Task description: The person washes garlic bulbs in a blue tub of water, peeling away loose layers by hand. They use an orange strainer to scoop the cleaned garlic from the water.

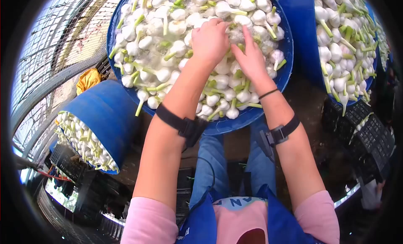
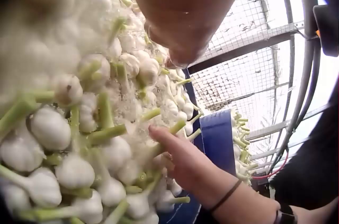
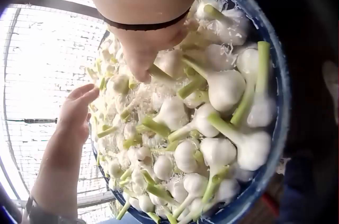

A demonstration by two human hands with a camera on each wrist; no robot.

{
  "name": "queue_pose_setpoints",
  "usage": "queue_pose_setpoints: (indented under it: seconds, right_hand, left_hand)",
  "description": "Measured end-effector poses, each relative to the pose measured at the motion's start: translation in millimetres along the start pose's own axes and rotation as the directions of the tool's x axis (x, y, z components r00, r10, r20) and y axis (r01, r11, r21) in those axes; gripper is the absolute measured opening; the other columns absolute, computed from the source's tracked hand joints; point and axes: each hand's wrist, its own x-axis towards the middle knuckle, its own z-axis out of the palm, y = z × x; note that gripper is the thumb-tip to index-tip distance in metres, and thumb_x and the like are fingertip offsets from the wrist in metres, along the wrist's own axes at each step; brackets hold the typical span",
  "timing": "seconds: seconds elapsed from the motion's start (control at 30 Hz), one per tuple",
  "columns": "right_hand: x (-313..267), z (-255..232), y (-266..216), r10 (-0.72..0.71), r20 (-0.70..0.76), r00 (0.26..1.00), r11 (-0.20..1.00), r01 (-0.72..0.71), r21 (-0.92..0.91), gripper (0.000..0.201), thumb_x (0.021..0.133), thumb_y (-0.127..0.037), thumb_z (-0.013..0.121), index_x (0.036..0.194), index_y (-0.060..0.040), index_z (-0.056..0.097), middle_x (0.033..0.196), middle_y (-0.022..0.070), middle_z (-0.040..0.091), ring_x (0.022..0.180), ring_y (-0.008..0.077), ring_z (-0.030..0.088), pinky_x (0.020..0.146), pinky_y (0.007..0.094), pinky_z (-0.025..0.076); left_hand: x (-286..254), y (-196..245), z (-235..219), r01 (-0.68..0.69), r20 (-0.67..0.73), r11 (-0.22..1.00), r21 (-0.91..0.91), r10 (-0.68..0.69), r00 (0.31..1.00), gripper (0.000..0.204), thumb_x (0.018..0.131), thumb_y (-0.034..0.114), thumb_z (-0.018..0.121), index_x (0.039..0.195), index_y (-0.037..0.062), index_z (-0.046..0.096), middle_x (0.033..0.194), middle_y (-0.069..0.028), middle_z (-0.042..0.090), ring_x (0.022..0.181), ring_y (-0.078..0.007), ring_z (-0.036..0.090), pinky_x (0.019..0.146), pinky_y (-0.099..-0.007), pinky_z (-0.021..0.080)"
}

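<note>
Both hands dig into white garlic bulbs with green stems (image 1: 168, 38) heaped in a round blue plastic tub (image 1: 252, 114).
Left hand (image 1: 210, 40) curls onto the heap, its hold hidden; right hand (image 1: 250, 59) lies straight-fingered; only the head view shows two neighbouring tubs.

We see peeled white garlic bulbs (image 1: 168, 42) with short green stems, heaped at mixed angles in a round blue tub (image 1: 282, 78), far centre. Loose papery skin (image 3: 139, 102) lies among the bulbs mid-heap.
</note>
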Motion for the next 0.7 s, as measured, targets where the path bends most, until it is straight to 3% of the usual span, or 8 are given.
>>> queue_pose_setpoints:
  seconds: [0.07, 0.13, 0.2, 0.33, 0.37, 0.47, 0.63, 0.7]
  right_hand:
    - [32.3, 6.4, -10.8, 0.134, 0.114, 0.984, 0.990, -0.128, -0.064, 0.070, 0.081, -0.037, 0.059, 0.141, -0.0101, 0.032, 0.115, 0.0225, 0.058, 0.109, 0.0418, 0.054, 0.093, 0.0520, 0.039]
    - [62.5, 23.6, -1.4, 0.163, 0.097, 0.982, 0.984, -0.154, -0.089, 0.066, 0.080, -0.035, 0.063, 0.135, -0.0076, 0.037, 0.113, 0.0225, 0.060, 0.105, 0.0389, 0.057, 0.089, 0.0440, 0.044]
    - [67.6, 37.2, 23.4, 0.088, 0.110, 0.990, 0.965, -0.112, 0.236, 0.068, 0.078, -0.034, 0.067, 0.133, -0.0066, 0.038, 0.112, 0.0215, 0.061, 0.104, 0.0357, 0.058, 0.089, 0.0405, 0.045]
    - [43.7, -2.2, 14.2, 0.009, 0.286, 0.958, 0.479, -0.255, 0.840, 0.063, 0.080, -0.032, 0.069, 0.131, -0.0088, 0.040, 0.114, 0.0104, 0.059, 0.102, 0.0243, 0.058, 0.088, 0.0372, 0.043]
    - [31.9, -17.8, 7.0, -0.052, 0.327, 0.944, 0.286, -0.299, 0.910, 0.060, 0.082, -0.033, 0.067, 0.131, -0.0098, 0.040, 0.115, 0.0080, 0.058, 0.102, 0.0219, 0.057, 0.087, 0.0369, 0.042]
    - [4.2, -54.5, -4.8, -0.146, 0.401, 0.904, 0.019, -0.403, 0.915, 0.053, 0.088, -0.032, 0.061, 0.132, -0.0116, 0.039, 0.118, 0.0037, 0.055, 0.104, 0.0166, 0.054, 0.088, 0.0342, 0.038]
    - [-33.0, -56.2, -32.6, 0.009, 0.434, 0.901, -0.092, -0.432, 0.897, 0.042, 0.095, -0.030, 0.054, 0.128, -0.0073, 0.040, 0.114, 0.0053, 0.057, 0.098, 0.0144, 0.056, 0.083, 0.0321, 0.043]
    - [-38.3, -46.7, -33.4, 0.093, 0.386, 0.918, -0.093, -0.378, 0.921, 0.040, 0.095, -0.029, 0.053, 0.126, -0.0059, 0.040, 0.110, 0.0070, 0.058, 0.094, 0.0148, 0.058, 0.078, 0.0315, 0.048]
  left_hand:
    - [15.5, 8.8, 23.9, 0.015, 0.258, 0.891, 0.453, -0.147, 0.955, 0.023, 0.083, 0.012, 0.053, 0.105, 0.0103, 0.061, 0.113, -0.0054, 0.062, 0.106, -0.0274, 0.055, 0.087, -0.0511, 0.038]
    - [21.6, 3.6, 30.8, 0.027, 0.329, 0.886, 0.463, -0.200, 0.923, 0.023, 0.084, 0.012, 0.051, 0.105, 0.0118, 0.060, 0.109, -0.0061, 0.062, 0.104, -0.0277, 0.056, 0.084, -0.0500, 0.038]
    - [22.8, -16.6, 42.3, 0.060, 0.269, 0.890, 0.452, -0.200, 0.942, 0.024, 0.078, 0.015, 0.059, 0.102, 0.0134, 0.061, 0.107, -0.0067, 0.059, 0.099, -0.0262, 0.057, 0.084, -0.0447, 0.039]
    - [-20.8, -21.0, 27.7, 0.133, -0.007, 0.984, -0.117, -0.135, 0.991, 0.039, 0.074, 0.000, 0.063, 0.109, 0.0082, 0.048, 0.109, -0.0136, 0.052, 0.098, -0.0306, 0.057, 0.078, -0.0427, 0.049]
    - [-31.6, -8.2, 18.0, 0.163, -0.020, 0.961, -0.224, -0.172, 0.985, 0.039, 0.074, -0.001, 0.063, 0.109, 0.0066, 0.048, 0.111, -0.0131, 0.051, 0.101, -0.0282, 0.056, 0.079, -0.0401, 0.050]
    - [-53.6, 34.0, -14.1, 0.190, -0.062, 0.850, -0.492, -0.252, 0.966, 0.039, 0.074, -0.004, 0.066, 0.108, 0.0036, 0.049, 0.116, -0.0112, 0.048, 0.108, -0.0219, 0.052, 0.082, -0.0334, 0.053]
    - [-79.5, 81.2, -16.0, 0.097, -0.167, 0.793, -0.601, -0.243, 0.956, 0.043, 0.072, -0.008, 0.068, 0.108, 0.0047, 0.047, 0.117, -0.0085, 0.047, 0.112, -0.0176, 0.050, 0.084, -0.0305, 0.052]
    - [-81.6, 92.5, -17.6, 0.123, -0.184, 0.763, -0.635, -0.304, 0.935, 0.038, 0.071, 0.002, 0.073, 0.102, 0.0062, 0.051, 0.109, -0.0102, 0.053, 0.099, -0.0219, 0.056, 0.071, -0.0296, 0.051]
